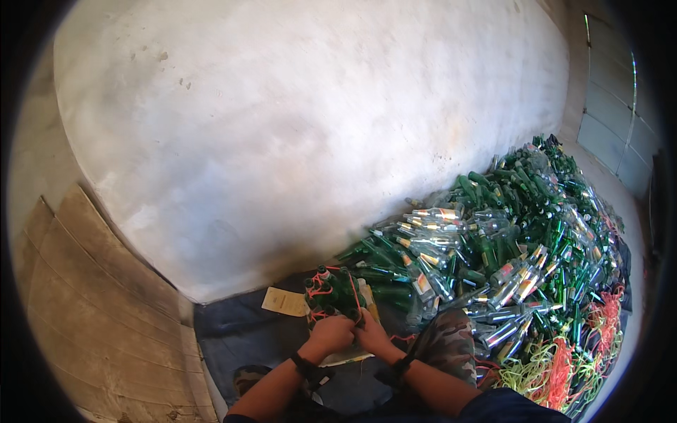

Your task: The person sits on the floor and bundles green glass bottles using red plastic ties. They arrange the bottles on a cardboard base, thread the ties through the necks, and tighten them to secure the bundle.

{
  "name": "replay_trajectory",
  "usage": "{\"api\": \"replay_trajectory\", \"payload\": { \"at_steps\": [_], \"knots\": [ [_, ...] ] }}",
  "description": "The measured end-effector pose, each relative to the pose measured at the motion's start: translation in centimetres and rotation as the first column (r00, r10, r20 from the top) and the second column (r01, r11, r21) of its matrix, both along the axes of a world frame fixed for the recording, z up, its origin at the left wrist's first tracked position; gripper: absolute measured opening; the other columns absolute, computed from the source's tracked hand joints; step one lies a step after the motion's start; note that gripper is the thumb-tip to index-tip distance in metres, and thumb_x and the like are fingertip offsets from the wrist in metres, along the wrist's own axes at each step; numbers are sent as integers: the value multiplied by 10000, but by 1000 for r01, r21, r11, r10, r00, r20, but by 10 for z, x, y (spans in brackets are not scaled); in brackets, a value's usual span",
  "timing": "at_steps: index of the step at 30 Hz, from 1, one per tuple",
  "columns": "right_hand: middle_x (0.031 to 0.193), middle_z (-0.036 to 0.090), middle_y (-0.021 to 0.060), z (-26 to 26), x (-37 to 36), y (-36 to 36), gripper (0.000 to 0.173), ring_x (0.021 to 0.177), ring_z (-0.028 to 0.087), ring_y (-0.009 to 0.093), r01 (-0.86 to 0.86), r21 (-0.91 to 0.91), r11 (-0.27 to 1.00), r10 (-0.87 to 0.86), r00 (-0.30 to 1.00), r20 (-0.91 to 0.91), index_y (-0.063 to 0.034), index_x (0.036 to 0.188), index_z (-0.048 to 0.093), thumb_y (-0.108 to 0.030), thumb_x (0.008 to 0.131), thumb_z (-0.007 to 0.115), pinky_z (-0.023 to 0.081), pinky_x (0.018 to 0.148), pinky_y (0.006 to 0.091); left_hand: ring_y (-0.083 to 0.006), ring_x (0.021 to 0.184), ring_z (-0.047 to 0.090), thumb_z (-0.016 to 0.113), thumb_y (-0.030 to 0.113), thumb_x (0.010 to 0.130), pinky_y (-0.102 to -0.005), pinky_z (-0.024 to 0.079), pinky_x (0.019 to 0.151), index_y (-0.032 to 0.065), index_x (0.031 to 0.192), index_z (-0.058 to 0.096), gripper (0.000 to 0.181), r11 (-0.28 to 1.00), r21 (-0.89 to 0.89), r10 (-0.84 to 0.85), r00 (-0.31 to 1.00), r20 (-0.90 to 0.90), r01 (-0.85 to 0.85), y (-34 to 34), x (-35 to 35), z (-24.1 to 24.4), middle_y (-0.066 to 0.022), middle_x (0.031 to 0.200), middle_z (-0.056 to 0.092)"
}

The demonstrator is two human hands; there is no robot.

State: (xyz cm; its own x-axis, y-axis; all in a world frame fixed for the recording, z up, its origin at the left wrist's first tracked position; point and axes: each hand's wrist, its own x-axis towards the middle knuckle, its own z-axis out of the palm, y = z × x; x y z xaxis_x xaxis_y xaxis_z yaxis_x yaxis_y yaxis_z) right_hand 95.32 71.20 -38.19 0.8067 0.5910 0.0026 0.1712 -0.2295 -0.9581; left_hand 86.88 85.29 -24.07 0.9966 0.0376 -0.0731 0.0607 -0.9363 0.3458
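A cluster of upright green glass bottles stands on a flat piece of cardboard before me. Red plastic twine runs around and between the bottle necks. At the near side of the cluster, my left hand has its fingers curled in on the twine. Close beside it, my right hand pinches the twine with thumb and finger. Both hands almost touch, and their fingertips are partly hidden. A loose end of red twine shows right of my right wrist.
A large heap of green and clear glass bottles rises against the wall on the right. Red and yellow-green twine lies at lower right. A cardboard piece rests on the dark sheet; brown boards stand at left.
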Motion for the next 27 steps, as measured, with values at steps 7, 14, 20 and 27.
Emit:
{"api": "replay_trajectory", "payload": {
  "at_steps": [7,14,20,27],
  "knots": [
    [1183,738,315,75,-11,-11,710,1119,686,543,-30,-252,967,41,998,38,-118,1595,387,-461,1036,661,547,914,584,-275,901,712,700,249,836,-465,561,736,132,853,773,139,934,335,-211,945,249,120,8,-7,1,-48,895,719],
    [1172,752,289,75,-2,-13,680,1096,705,522,-19,-342,940,41,997,60,-155,1534,487,-522,997,685,560,915,592,-305,856,731,764,394,882,-466,563,716,146,904,769,248,945,319,-166,946,279,72,13,-12,16,-70,896,723],
    [1098,775,257,74,9,-23,624,1069,722,495,-5,-364,931,48,993,108,-151,1456,576,-545,987,696,579,894,572,-353,875,751,696,540,962,-492,587,743,132,958,757,413,986,167,-18,994,111,-1,19,-10,38,-131,943,752],
    [1011,771,227,108,8,-32,429,1000,733,466,-48,-454,890,115,986,120,-60,1106,737,-472,990,710,578,862,544,-372,825,741,654,512,991,-524,574,712,121,862,745,422,989,150,-8,984,177,-19,27,-10,34,-125,837,743]
  ]
}}
